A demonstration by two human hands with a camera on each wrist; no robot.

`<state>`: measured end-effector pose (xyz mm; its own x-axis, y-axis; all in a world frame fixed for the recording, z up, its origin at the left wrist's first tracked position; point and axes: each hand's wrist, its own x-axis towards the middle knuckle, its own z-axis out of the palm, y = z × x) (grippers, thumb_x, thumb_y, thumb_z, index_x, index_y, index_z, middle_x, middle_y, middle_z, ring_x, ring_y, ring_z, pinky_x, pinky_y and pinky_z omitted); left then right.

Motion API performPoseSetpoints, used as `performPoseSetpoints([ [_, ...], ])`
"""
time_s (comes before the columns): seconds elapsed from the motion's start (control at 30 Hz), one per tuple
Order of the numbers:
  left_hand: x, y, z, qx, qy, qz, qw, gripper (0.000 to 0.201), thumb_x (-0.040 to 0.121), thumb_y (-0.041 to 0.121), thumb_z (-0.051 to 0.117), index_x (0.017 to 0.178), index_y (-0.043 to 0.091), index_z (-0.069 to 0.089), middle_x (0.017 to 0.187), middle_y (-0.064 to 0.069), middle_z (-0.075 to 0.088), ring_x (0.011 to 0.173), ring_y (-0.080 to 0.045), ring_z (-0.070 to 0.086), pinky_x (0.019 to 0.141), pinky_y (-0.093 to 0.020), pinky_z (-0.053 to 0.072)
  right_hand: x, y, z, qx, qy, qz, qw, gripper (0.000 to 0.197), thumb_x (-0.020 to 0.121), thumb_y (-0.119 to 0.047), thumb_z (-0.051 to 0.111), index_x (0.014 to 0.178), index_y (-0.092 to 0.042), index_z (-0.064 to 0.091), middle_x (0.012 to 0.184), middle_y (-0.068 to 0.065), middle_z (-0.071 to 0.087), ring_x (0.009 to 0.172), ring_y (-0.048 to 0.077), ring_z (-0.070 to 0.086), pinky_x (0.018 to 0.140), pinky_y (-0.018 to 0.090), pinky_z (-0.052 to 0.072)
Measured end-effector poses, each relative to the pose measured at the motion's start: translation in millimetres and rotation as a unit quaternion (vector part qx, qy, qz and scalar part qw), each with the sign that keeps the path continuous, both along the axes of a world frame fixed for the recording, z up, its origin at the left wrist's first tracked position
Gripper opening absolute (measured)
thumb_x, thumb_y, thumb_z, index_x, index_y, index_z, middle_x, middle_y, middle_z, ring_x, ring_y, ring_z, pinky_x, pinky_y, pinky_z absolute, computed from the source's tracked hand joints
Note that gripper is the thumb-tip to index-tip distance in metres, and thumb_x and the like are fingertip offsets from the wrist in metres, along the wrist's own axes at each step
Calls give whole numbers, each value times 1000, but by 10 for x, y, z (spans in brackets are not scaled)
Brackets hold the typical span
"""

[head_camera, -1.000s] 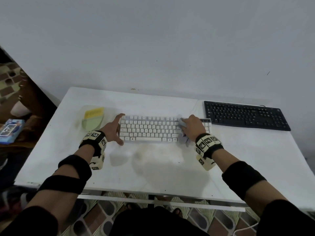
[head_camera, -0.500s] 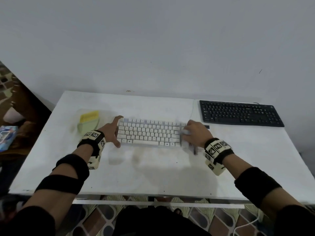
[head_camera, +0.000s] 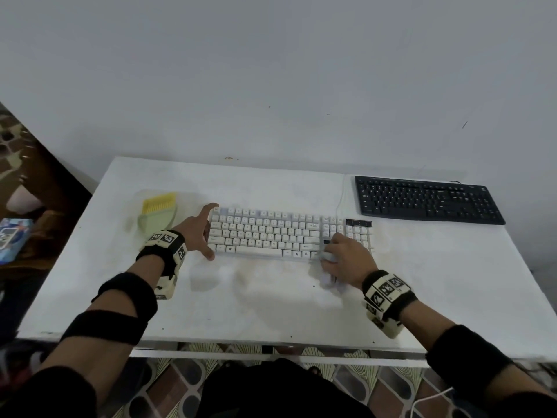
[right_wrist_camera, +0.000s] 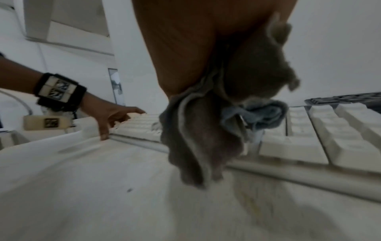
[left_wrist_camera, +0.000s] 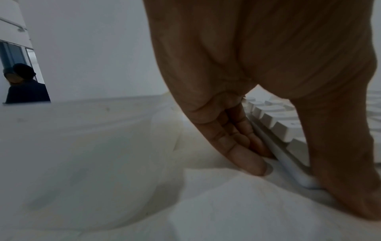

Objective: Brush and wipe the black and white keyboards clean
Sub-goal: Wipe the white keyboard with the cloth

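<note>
Right hand [head_camera: 349,257] has dragged the cloth [right_wrist_camera: 206,138] to the white keyboard's [head_camera: 271,233] front edge.

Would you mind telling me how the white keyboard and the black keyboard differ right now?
The white keyboard lies mid-table, nearer the person; the black keyboard sits at the far right.
The white one has hands on it: the left hand braces its left end and the right hand holds a grey cloth at its front right edge. The black one is untouched.
Both lie flat, keys up, on the white table.

A plain home room: white desk [head_camera: 271,303] against bare wall [head_camera: 271,70], patterned floor tiles [head_camera: 168,384].
</note>
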<state>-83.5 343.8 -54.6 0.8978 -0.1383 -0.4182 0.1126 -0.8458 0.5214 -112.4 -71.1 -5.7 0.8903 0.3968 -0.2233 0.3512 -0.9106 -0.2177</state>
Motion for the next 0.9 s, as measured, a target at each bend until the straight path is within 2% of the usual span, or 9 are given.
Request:
performPoseSetpoints([
  [0.13, 7, -8, 16, -1, 4, -4, 1000, 150, 51, 16, 102, 160, 25, 0, 87, -6, 70, 80, -21, 68, 77, -34, 54, 264, 49, 116, 59, -83, -7, 995, 20, 94, -26, 66, 103, -11, 76, 97, 2, 54, 84, 20, 53, 79, 36, 52],
  [0.2, -3, -7, 15, -2, 4, -4, 1000, 149, 52, 16, 102, 160, 25, 0, 87, -7, 69, 79, -21, 67, 74, -33, 51, 320, 69, 110, 84, -104, -37, 990, 23, 88, -18, 74, 109, -9, 76, 96, 6, 55, 84, 25, 56, 72, 35, 51],
  [0.27, 3, -3, 14, -2, 6, -6, 1000, 150, 52, 16, 102, 160, 26, -1, 88, -7, 70, 80, -21, 68, 76, -34, 53, 304, 93, 23, 51, -99, -1, 994, 38, 74, -8, 81, 111, -4, 73, 94, 12, 57, 83, 33, 59, 66, 40, 53],
  [0.33, 15, -7, 11, 5, 9, -7, 1000, 151, 50, 18, 103, 160, 26, -1, 90, -7, 71, 82, -22, 69, 82, -37, 55, 200, 93, -54, 22, -67, 7, 997, 35, 79, -12, 75, 113, -5, 70, 99, 13, 55, 88, 35, 59, 66, 40, 53],
  [0.43, 23, 8, 1, 5, 8, -5, 1000, 151, 49, 20, 103, 160, 26, 0, 91, -6, 72, 83, -22, 69, 84, -38, 56, 40, 11, -96, 24, -40, 20, 999, 14, 87, -22, 65, 89, -10, 71, 91, 4, 54, 76, 24, 56, 63, 36, 47],
  [0.53, 15, 8, -5, 1, 7, -6, 1000, 150, 50, 19, 103, 159, 26, 0, 91, -7, 72, 82, -22, 69, 84, -39, 56, 87, -64, 42, 47, -20, -9, 999, 25, 91, -32, 62, 77, -13, 68, 84, -1, 52, 72, 14, 51, 67, 32, 43],
  [0.67, 9, 6, 9, 2, 10, -8, 1000, 151, 50, 22, 104, 159, 26, 0, 94, -6, 72, 84, -21, 68, 86, -39, 56, 434, -52, 112, 124, -100, -115, 981, 19, 95, -23, 64, 108, -14, 75, 101, 6, 54, 83, 19, 53, 75, 27, 38],
  [0.77, -21, 24, 6, 5, 4, -14, 1000, 150, 48, 25, 104, 159, 25, 3, 88, -4, 72, 80, -19, 68, 82, -38, 56, 530, -16, 27, 1, -43, -54, 998, 12, 96, -23, 62, 103, -17, 69, 103, 6, 56, 89, 22, 54, 78, 31, 45],
  [0.9, -35, 26, 12, -2, 2, -12, 1000, 149, 47, 24, 104, 159, 24, 5, 89, -5, 73, 82, -21, 69, 82, -39, 57, 358, -86, -129, -170, -13, 109, 979, 21, 94, -34, 53, 76, -25, 45, 77, -14, 42, 82, 17, 35, 81, 30, 40],
])
